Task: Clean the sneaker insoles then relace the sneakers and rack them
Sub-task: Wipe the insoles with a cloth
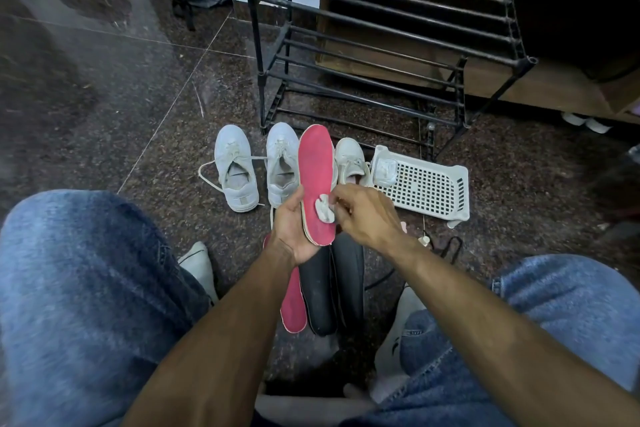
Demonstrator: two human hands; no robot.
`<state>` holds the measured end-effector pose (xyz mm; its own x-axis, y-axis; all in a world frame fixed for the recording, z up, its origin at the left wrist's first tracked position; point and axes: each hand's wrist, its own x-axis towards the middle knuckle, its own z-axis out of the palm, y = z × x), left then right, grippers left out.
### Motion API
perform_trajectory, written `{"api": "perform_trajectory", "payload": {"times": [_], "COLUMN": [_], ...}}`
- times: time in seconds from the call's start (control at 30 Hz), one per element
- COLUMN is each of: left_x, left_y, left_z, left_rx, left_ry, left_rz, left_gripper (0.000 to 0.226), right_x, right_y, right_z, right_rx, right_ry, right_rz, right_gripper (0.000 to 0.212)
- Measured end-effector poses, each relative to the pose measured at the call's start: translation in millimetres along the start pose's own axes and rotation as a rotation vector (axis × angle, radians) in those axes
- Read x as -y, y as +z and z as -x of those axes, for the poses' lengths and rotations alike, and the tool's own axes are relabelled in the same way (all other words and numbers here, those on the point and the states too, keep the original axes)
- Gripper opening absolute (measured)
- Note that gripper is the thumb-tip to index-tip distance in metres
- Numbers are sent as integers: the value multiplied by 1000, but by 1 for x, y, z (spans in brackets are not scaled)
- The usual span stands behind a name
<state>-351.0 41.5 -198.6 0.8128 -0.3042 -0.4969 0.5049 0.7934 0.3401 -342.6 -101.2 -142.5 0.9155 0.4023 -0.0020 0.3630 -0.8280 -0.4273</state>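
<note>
My left hand (294,229) cups the heel of the red insole (317,180), toe raised toward the shoe rack (381,45), exposing its face; my right hand (363,215) pinches a white wipe (325,210) against it. Unlaced sneakers (236,173) wait on the floor beyond.

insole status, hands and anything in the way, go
Left hand grips red insole from below. Right hand pinches white wipe against its heel end. Sneakers on floor, laces loose; rack bare, nothing blocking.
</note>
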Motion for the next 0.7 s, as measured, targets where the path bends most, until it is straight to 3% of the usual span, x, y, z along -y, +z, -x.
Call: {"api": "perform_trajectory", "payload": {"times": [0.17, 0.4, 0.6, 0.7], "left_x": [-1, 8, 9, 7], "left_y": [0, 10, -2, 2], "left_z": [-2, 0, -1, -4], "left_rx": [1, 38, 4, -4], "left_ry": [-12, 0, 2, 17], "left_rz": [32, 9, 17, 23], "left_gripper": [47, 49, 61, 58], "right_x": [3, 8, 14, 16], "right_y": [4, 4, 7, 3], "right_z": [0, -16, 13, 10], "right_rx": [150, 18, 294, 171], "right_ry": [-52, 91, -6, -32], "right_rz": [18, 37, -59, 48], "right_gripper": [33, 26, 16, 19]}}
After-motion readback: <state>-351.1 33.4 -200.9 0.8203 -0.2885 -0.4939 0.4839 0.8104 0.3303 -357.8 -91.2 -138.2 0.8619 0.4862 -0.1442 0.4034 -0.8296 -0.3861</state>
